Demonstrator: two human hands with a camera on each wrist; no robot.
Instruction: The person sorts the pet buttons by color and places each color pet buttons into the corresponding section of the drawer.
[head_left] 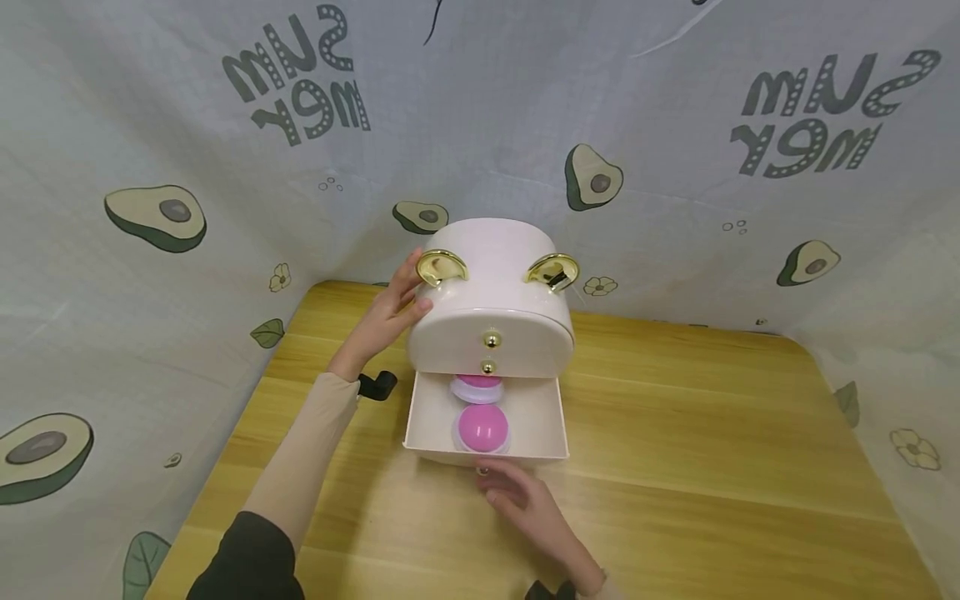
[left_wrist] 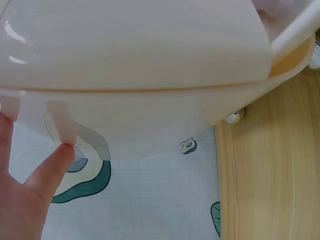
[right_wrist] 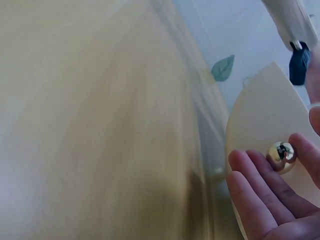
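A glossy white storage box [head_left: 491,275] with gold ear-shaped trims and small gold knobs stands on the table. Its bottom drawer [head_left: 536,421] is pulled out toward me. Inside lie two round pink-and-lavender objects; the nearer one [head_left: 483,428] shows whole, while the farther one [head_left: 477,389] is partly hidden under the box front. My left hand [head_left: 386,317] rests its spread fingers against the box's left side. At the drawer front, my right hand [head_left: 528,508] has loosely extended fingers touching the gold knob [right_wrist: 281,154], with the thumb apart from it.
The wooden table [head_left: 697,433] extends to both sides of the box. Behind and around it hangs a pale cloth [head_left: 487,100] printed with avocados and lettering. A black strap piece [head_left: 377,386] shows at the left wrist, left of the drawer.
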